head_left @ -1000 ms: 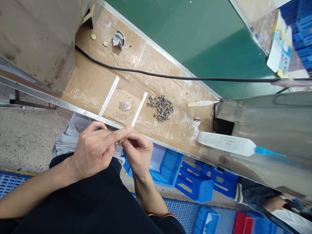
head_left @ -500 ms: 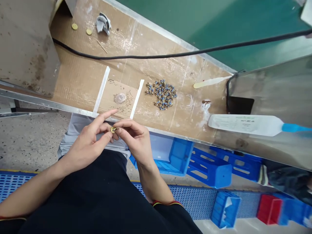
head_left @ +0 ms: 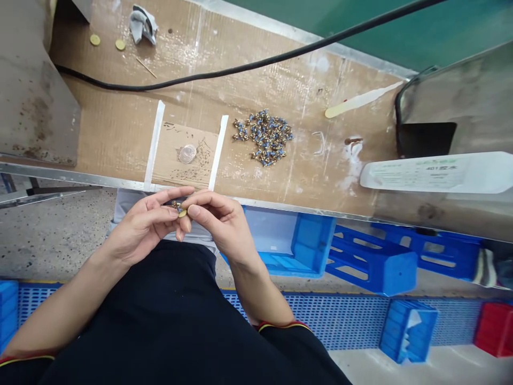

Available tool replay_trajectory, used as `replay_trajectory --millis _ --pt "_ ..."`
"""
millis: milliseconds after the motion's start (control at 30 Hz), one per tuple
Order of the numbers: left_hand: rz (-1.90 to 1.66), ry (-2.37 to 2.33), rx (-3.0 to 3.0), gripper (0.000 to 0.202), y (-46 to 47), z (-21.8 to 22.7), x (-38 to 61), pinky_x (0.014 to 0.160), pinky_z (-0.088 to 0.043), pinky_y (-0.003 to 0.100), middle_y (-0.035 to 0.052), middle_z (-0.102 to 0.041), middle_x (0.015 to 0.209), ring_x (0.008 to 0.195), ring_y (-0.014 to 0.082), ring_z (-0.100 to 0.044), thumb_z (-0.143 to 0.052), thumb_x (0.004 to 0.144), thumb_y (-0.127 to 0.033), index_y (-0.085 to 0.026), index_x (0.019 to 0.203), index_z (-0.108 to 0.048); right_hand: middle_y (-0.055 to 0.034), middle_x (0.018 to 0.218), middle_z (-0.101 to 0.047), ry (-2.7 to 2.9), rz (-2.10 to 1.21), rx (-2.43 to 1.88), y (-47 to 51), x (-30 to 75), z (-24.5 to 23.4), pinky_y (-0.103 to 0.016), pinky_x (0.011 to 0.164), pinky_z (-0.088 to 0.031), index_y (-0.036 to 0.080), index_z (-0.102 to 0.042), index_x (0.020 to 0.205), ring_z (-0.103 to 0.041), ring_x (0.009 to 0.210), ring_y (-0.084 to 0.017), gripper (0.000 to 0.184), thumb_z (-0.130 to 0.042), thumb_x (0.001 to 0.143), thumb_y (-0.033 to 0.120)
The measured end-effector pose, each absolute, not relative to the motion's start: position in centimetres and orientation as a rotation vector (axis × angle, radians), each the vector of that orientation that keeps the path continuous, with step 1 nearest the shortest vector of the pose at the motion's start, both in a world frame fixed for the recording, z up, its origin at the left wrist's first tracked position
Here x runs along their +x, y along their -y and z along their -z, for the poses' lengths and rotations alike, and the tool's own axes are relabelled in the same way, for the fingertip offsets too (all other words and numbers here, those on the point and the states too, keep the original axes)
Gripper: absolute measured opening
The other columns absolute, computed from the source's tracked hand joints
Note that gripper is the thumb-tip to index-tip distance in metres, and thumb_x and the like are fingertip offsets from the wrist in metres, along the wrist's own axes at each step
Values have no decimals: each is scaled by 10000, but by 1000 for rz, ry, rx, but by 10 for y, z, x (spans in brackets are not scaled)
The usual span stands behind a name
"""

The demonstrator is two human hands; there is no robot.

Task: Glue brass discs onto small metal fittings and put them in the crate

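My left hand (head_left: 144, 222) is closed in a pinch on a small brass-and-blue metal piece (head_left: 177, 205), in front of the bench edge. My right hand (head_left: 224, 222) meets it there, thumb and forefinger pinched at a small round yellow disc (head_left: 183, 213). The disc touches the piece or lies right against it; fingertips hide part of both. Beyond the hands, a heap of similar brass-and-blue pieces (head_left: 266, 138) lies on the brown bench top. A small clear round blob (head_left: 187, 154) sits on a cardboard patch (head_left: 164, 171) between two white tape strips.
A black cable (head_left: 240, 68) crosses the bench. Two yellow discs (head_left: 120, 45) and a crumpled grey-white scrap (head_left: 143, 25) lie at the back left. At right are a white bottle (head_left: 433, 174) and a flat pale stick (head_left: 360, 100). Blue crates (head_left: 312, 243) stand below the edge.
The brass-and-blue piece now shows between my left fingers, and the disc has tilted. My left forefinger has come down toward the thumb. The whole view has shifted.
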State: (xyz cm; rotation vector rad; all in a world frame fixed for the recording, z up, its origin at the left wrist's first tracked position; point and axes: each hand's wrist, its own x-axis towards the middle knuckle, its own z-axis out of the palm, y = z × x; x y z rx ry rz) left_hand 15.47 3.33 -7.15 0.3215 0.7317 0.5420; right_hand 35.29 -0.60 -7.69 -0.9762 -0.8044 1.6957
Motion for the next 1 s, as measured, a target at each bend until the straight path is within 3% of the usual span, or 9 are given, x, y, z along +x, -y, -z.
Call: replay_trajectory --millis 167,400,567,733,1000 --pt "-519 -708 249 477 -33 73 156 829 -632 253 46 -792 753 664 137 -740 -828 956 -131 -161 1432 -825 17 829 -813 779 -1698 -1006 8 355 77 -363 768 -648 266 -832 1096 -808 780 -194 100 -821 1092 366" --pt "-534 -710 236 536 -31 71 161 790 -628 255 40 -792 760 667 147 -736 -817 941 -119 -180 1474 -808 9 838 -811 773 -1698 -975 12 357 80 -372 777 -659 258 -828 1113 -786 777 -186 104 -808 1105 360" --pt "-553 -879 496 655 -28 67 169 738 -619 279 27 -798 739 660 183 -749 -871 971 -194 -172 1603 -702 -19 1009 -812 987 -1377 -1120 17 362 83 -370 976 -665 270 -865 1071 -787 988 -179 100 -862 1064 370" --pt "-460 -983 786 674 -22 68 184 898 -657 332 41 -851 876 791 202 -802 -920 1006 -309 -197 1624 -676 -6 1012 -779 896 -1386 -1113 32 379 87 -332 802 -680 255 -839 993 -747 779 -136 266 -890 1025 514" --pt "-168 -851 982 745 -13 71 241 978 -674 365 64 -874 985 902 234 -842 -922 1017 -394 -218 1676 -626 -10 1058 -792 920 -1126 -1127 91 429 95 -344 936 -655 277 -853 1054 -764 992 -160 137 -874 1040 411"
